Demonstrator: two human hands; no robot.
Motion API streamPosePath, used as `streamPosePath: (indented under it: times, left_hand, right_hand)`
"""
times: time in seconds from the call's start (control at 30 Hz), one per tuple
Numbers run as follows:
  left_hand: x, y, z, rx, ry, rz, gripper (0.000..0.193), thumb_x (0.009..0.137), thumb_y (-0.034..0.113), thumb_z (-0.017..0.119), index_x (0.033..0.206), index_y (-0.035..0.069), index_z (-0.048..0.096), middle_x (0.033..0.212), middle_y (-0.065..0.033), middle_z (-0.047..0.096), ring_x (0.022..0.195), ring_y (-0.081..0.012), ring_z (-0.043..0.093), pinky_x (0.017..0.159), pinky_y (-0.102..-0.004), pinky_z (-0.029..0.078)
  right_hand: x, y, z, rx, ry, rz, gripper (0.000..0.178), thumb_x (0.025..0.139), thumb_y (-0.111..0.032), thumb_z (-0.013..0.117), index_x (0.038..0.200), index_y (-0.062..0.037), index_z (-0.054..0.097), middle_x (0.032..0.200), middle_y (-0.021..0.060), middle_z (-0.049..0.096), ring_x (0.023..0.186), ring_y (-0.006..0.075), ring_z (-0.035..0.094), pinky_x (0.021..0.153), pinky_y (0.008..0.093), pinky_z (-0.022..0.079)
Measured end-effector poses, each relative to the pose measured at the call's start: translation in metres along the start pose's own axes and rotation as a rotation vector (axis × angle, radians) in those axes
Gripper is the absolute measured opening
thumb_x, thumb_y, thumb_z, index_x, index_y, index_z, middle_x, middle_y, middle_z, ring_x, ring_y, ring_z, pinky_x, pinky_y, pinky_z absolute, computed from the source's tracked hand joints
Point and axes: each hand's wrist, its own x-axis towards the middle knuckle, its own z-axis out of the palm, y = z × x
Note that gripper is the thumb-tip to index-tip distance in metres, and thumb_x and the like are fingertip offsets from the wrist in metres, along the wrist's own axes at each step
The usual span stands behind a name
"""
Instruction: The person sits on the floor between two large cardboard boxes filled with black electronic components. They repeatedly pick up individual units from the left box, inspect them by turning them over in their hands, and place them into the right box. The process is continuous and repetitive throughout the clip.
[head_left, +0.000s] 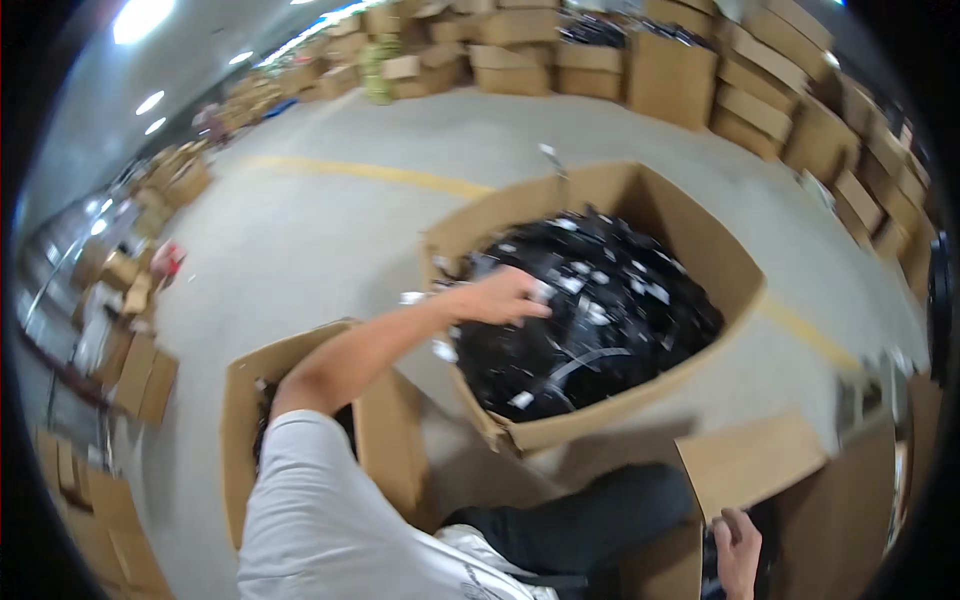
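Note:
My left hand (505, 297) reaches over a large open cardboard box (705, 225) heaped with black plastic-looking pieces (630, 330) that carry small white tags. Its fingers are curled, with a white bit at the fingertips; blur hides what they hold. At the lower right, my right hand (736, 555) is at the mouth of another cardboard box (835, 520), beside its raised flap (750, 460). Those fingers are bent too, and I cannot make out what is in them. Dark items show beneath that hand.
Under my left arm stands a smaller open box (390, 440) with dark items inside. My dark-trousered leg (590, 515) lies between the boxes. Stacked cartons (670, 80) line the far side and the left. A yellow line (380, 172) crosses the grey floor (290, 240).

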Motion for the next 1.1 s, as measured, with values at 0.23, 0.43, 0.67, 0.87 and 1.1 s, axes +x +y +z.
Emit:
streamPosePath:
  times: [0.23,0.43,0.67,0.87,1.1]
  left_hand:
    - [-0.032,0.138,-0.006,-0.404,0.387,0.119,0.031,0.104,0.031,0.067,0.090,0.003,0.068,0.068,0.0015,0.057,0.059,-0.0044,0.049,0.054,-0.0276,0.043]
    - [-0.002,0.246,0.018,-0.610,0.238,0.599,0.035,0.107,0.031,0.061,0.097,-0.002,0.067,0.073,-0.0019,0.062,0.053,-0.0050,0.052,0.048,-0.0218,0.039]
    - [0.024,0.269,0.047,-0.969,0.091,0.532,0.037,0.104,0.037,0.064,0.096,0.001,0.066,0.060,-0.0005,0.059,0.049,-0.0068,0.052,0.044,-0.0225,0.036]
    - [0.032,0.284,0.065,-0.999,-0.289,0.619,0.025,0.097,0.018,0.071,0.104,-0.006,0.067,0.088,-0.0096,0.072,0.079,-0.0184,0.075,0.065,-0.0269,0.058]
    - [0.054,0.079,0.008,0.346,-0.025,0.258,0.036,0.083,0.017,0.074,0.115,0.000,0.067,0.095,-0.0128,0.068,0.092,-0.0215,0.067,0.077,-0.0358,0.053]
  right_hand:
    - [0.068,-0.179,0.109,-0.063,-0.127,-0.435,0.063,0.087,-0.014,0.080,0.140,0.0071,0.053,0.131,0.0226,0.064,0.126,0.0324,0.061,0.109,0.0411,0.046]
    - [0.144,-0.220,0.181,-0.350,-0.038,-0.855,0.086,0.069,-0.025,0.093,0.139,0.0012,0.052,0.139,0.0269,0.051,0.129,0.0453,0.050,0.107,0.0493,0.045]
    - [0.119,-0.194,0.186,0.270,-0.219,-0.425,0.051,0.088,-0.024,0.081,0.126,0.0020,0.060,0.130,0.0143,0.060,0.122,0.0274,0.059,0.106,0.0392,0.046]
    - [0.109,-0.201,0.200,0.920,-0.090,-0.081,0.033,0.097,-0.023,0.069,0.123,-0.0043,0.063,0.113,0.0031,0.065,0.105,0.0170,0.063,0.093,0.0341,0.051]
    - [0.100,-0.152,0.131,1.378,0.056,-0.004,0.045,0.101,-0.037,0.063,0.131,-0.0036,0.062,0.122,0.0112,0.073,0.107,0.0256,0.072,0.096,0.0436,0.060]
